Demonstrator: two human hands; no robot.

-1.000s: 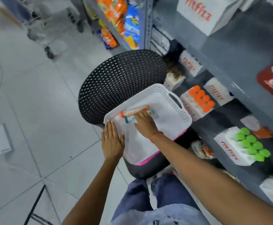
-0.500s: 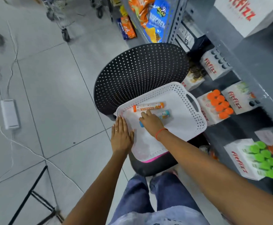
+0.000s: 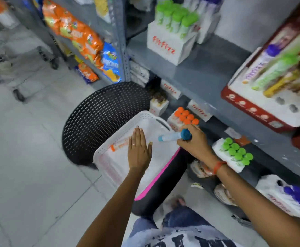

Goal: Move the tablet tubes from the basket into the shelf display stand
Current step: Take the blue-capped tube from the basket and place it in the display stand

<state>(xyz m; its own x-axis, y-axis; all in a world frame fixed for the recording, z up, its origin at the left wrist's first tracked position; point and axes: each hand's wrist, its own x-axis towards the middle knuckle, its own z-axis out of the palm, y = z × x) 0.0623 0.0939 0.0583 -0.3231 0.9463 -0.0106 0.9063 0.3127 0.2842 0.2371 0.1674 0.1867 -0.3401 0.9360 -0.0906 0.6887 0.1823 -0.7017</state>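
Blue-capped tube (image 3: pixel 174 136) is pinched in right hand (image 3: pixel 193 141) for shelving; basket (image 3: pixel 110 145) w/ orange tube (image 3: pixel 118 145) is steadied by flat, empty left hand (image 3: pixel 139 151).

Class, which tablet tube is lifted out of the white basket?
The blue-capped tablet tube, gripped in the right hand; the orange-capped tube lies in the basket.

Right hand (image 3: pixel 193 141) fisted, left hand (image 3: pixel 139 151) flat.

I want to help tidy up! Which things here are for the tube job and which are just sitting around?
For the job: blue-capped tube in the right hand, orange-capped tube, white basket, left hand, red display stand.
Just around: snack bags, black chair.
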